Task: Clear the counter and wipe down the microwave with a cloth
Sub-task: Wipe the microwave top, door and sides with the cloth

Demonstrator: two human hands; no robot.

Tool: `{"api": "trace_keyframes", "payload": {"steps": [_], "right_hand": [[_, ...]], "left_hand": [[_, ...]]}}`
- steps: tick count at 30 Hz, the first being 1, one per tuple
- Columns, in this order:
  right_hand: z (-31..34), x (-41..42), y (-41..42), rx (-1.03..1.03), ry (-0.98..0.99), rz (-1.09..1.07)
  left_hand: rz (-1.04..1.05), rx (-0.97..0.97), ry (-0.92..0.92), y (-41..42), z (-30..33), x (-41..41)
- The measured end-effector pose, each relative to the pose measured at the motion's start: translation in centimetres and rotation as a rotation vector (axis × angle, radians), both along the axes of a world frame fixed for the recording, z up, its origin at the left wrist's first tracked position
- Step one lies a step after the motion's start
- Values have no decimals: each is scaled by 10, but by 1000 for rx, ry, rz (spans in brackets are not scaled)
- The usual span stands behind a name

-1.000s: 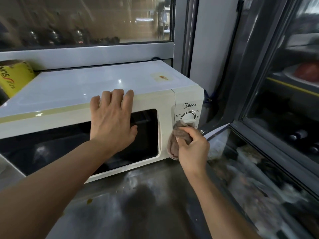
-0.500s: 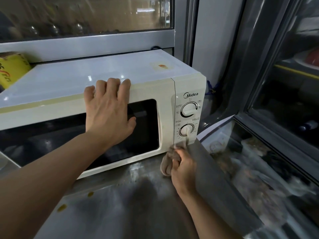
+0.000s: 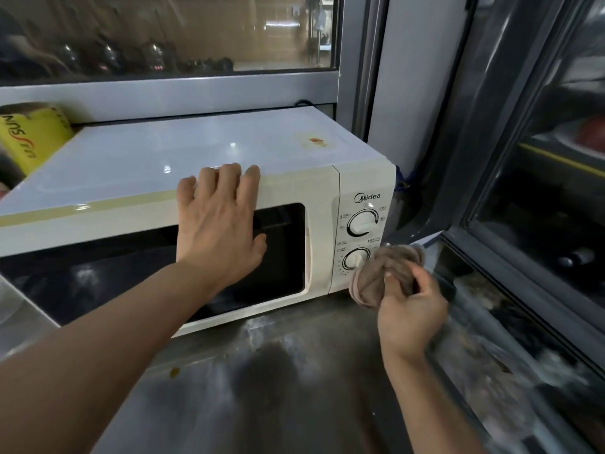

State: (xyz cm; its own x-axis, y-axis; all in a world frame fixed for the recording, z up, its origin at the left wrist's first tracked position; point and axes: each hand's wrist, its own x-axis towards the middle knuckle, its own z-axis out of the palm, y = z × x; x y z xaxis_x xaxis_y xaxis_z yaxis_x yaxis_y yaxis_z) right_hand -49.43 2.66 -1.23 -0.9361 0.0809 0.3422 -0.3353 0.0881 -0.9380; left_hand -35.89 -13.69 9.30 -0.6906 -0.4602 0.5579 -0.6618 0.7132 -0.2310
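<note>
Nearest me, lower centre of frame: steel counter [image 3: 262,388] w/ smears and a small orange spot at lower left. Right hand [image 3: 411,317], centre-right, I see gripping a bunched brown cloth [image 3: 383,275] against the lower right corner of the microwave [image 3: 163,165], just beside the lower dial [image 3: 356,258]. Left hand [image 3: 217,224], mid-frame, fingers straight, flat on the door, fingertips over the top edge. Upper dial [image 3: 362,223] above. Farther back, upper left: yellow pkg [image 3: 29,139], then a window [image 3: 163,31].
</note>
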Motion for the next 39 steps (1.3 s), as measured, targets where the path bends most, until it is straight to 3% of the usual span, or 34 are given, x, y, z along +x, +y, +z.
{"api": "trace_keyframes", "payload": {"steps": [5, 14, 18, 25, 35, 39], "right_hand": [[12, -12, -36, 84, 127, 186], [-33, -11, -47, 110, 246, 200], [-38, -10, -40, 67, 191, 217], [-39, -11, -28, 167, -8, 233], [-52, -11, -44, 213, 34, 152], [-51, -14, -44, 230, -76, 168]], "left_hand": [[3, -2, 3, 0, 0, 0], [-12, -31, 55, -5, -5, -2], [-7, -12, 43, -3, -4, -2], [-3, 12, 24, 1, 0, -1], [-19, -15, 52, -4, -4, -2], [-14, -7, 30, -2, -2, -2]]}}
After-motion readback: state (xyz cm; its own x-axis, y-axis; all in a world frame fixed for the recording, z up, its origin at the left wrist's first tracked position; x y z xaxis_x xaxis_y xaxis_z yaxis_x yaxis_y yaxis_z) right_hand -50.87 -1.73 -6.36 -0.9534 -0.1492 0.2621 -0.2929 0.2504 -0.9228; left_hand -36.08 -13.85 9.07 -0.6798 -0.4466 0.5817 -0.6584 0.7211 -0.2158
